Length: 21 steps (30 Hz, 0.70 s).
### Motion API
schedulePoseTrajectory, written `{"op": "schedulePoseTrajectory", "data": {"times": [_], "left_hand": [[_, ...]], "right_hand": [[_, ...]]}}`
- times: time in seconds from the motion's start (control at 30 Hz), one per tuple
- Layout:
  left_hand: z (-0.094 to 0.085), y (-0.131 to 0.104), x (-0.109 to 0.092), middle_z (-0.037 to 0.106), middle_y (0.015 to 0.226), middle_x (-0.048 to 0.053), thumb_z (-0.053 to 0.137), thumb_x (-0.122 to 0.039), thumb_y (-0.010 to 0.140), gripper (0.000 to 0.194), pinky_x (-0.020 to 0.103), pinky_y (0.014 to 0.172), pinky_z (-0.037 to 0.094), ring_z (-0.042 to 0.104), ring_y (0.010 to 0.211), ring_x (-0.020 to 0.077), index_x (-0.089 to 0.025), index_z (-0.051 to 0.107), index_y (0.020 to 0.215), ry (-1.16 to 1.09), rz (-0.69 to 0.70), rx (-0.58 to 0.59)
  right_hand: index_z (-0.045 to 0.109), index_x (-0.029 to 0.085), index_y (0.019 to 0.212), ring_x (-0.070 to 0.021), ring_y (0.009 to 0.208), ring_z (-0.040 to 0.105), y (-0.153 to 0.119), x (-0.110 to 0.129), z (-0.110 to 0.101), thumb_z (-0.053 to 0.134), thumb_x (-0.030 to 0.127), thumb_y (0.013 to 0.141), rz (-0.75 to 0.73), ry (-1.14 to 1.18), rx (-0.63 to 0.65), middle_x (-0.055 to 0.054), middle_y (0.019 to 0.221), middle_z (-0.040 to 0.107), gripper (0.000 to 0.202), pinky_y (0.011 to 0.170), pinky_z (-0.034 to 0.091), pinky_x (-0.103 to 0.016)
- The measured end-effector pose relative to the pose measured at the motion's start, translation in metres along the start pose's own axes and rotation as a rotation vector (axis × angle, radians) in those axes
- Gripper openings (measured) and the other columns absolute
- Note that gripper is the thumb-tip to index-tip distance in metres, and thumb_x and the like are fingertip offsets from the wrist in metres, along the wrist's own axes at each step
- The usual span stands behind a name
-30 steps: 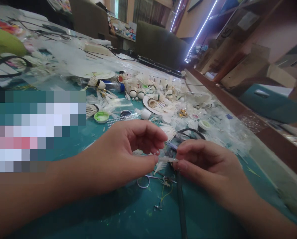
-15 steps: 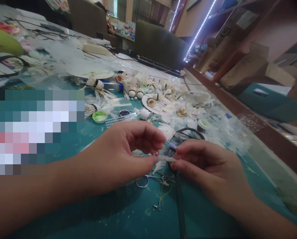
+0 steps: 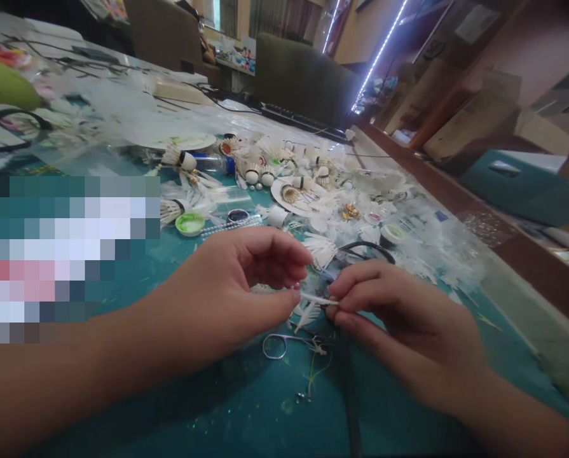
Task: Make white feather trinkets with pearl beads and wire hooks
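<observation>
A slim white feather (image 3: 318,299), seen nearly edge-on, spans the gap between my two hands. My left hand (image 3: 246,280) pinches its left end between thumb and fingertips, with a small pearly bead showing at the fingertips. The fingers of my right hand (image 3: 403,324) close on the other end. Beneath them, another white feather (image 3: 308,314) lies on the teal mat (image 3: 246,413). Small scissors (image 3: 275,346) rest just below, their blades partly hidden among clutter. A yellow thread (image 3: 314,375) with small metal pieces at its end lies nearby.
Shuttlecocks (image 3: 182,159), a white plate (image 3: 284,194), a pot of green paint (image 3: 190,222), strips of pearls (image 3: 229,226) and loose feathers crowd the mat behind my hands. A dark strap (image 3: 352,394) runs toward me. A keyboard (image 3: 303,121) lies farther back.
The feather has turned and now looks thinner. My right hand's fingers have shifted slightly on it, while my left hand has barely moved. The whole view has shifted a little.
</observation>
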<state>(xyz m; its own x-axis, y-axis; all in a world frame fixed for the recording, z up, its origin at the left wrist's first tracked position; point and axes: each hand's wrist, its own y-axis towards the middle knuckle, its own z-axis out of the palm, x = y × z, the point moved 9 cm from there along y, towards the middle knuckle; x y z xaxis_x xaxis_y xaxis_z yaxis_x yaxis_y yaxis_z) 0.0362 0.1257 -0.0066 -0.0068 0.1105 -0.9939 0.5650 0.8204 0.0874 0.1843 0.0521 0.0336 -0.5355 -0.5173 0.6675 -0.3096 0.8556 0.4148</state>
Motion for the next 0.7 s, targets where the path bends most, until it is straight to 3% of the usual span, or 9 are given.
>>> {"op": "schedulePoseTrajectory", "data": {"times": [0.13, 0.33, 0.53, 0.7], "left_hand": [[-0.001, -0.002, 0.002, 0.075, 0.089, -0.006, 0.082, -0.016, 0.082, 0.021, 0.018, 0.077, 0.060, 0.074, 0.086, 0.0130, -0.030, 0.076, 0.097, -0.022, -0.008, 0.004], [-0.001, -0.001, 0.004, 0.075, 0.091, -0.007, 0.083, -0.020, 0.085, 0.020, 0.017, 0.078, 0.059, 0.073, 0.087, 0.0112, -0.032, 0.075, 0.099, -0.053, -0.018, 0.009], [-0.003, 0.001, 0.006, 0.075, 0.090, -0.005, 0.084, -0.018, 0.082, 0.021, 0.019, 0.077, 0.060, 0.072, 0.085, 0.0119, -0.028, 0.075, 0.098, -0.041, -0.059, -0.010], [-0.004, 0.001, 0.002, 0.075, 0.089, -0.004, 0.084, -0.017, 0.079, 0.021, 0.021, 0.073, 0.060, 0.072, 0.082, 0.0132, -0.025, 0.075, 0.096, -0.020, -0.076, -0.041]], "right_hand": [[0.069, 0.028, 0.110, -0.0171, 0.101, 0.074, 0.000, 0.009, 0.001, 0.068, 0.003, 0.092, -0.086, -0.077, 0.022, -0.002, 0.109, 0.076, 0.031, 0.088, 0.060, -0.027], [0.073, 0.028, 0.113, -0.0171, 0.096, 0.079, -0.001, 0.017, -0.006, 0.066, 0.005, 0.093, -0.141, -0.215, 0.013, -0.004, 0.114, 0.081, 0.031, 0.085, 0.063, -0.023], [0.075, 0.030, 0.114, -0.0196, 0.088, 0.081, -0.004, 0.017, -0.014, 0.063, 0.002, 0.092, -0.158, -0.293, -0.004, -0.003, 0.102, 0.084, 0.038, 0.078, 0.065, -0.024], [0.072, 0.023, 0.112, -0.0154, 0.082, 0.078, -0.002, 0.021, -0.013, 0.061, 0.002, 0.095, -0.217, -0.350, 0.002, -0.005, 0.096, 0.081, 0.029, 0.075, 0.063, -0.019]]}}
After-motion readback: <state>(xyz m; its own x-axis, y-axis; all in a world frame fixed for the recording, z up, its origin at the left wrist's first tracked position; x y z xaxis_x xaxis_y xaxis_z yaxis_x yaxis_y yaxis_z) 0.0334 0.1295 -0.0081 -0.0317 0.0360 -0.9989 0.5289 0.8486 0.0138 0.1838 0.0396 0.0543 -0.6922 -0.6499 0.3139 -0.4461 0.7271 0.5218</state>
